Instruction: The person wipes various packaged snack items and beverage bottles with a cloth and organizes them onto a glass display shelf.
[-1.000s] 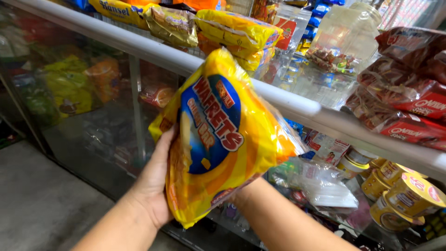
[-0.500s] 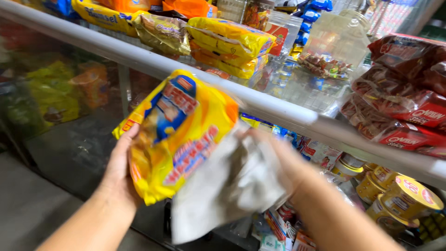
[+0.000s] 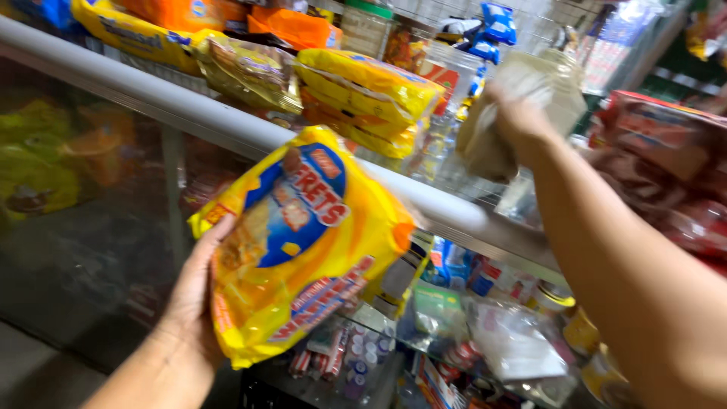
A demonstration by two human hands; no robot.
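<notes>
I'm looking at the glass counter [image 3: 227, 125], its pale rail running across the view from upper left down to the right, and I'll place everything off that rail. On top behind it lie stacked yellow packs [image 3: 363, 98] and, to the right, red packs [image 3: 666, 151]. Below the rail, inside the case, I can make out small tins [image 3: 583, 333] and clear bags [image 3: 515, 348], blurred.

The big yellow bag [image 3: 303, 242] sits just in front of the rail, below it, tilted with its top toward the rail. My left hand [image 3: 193, 295] holds it from behind at its left edge, the palm flat on the back and the fingers wrapped out of sight, so they're clamped on the bag, thumb side showing. It looks puffy and light to me, soft film over smaller packets, glossy and likely slippery; I'd judge it crushable, so a broad palm under the lower half or a pinch at the crimped end seam suits it better than squeezing the middle.

My right hand [image 3: 522, 121] is up above the rail, its fingers closed round a crumpled pale cloth [image 3: 530, 91]. That's limp and light and bunches anywhere I grab it.
</notes>
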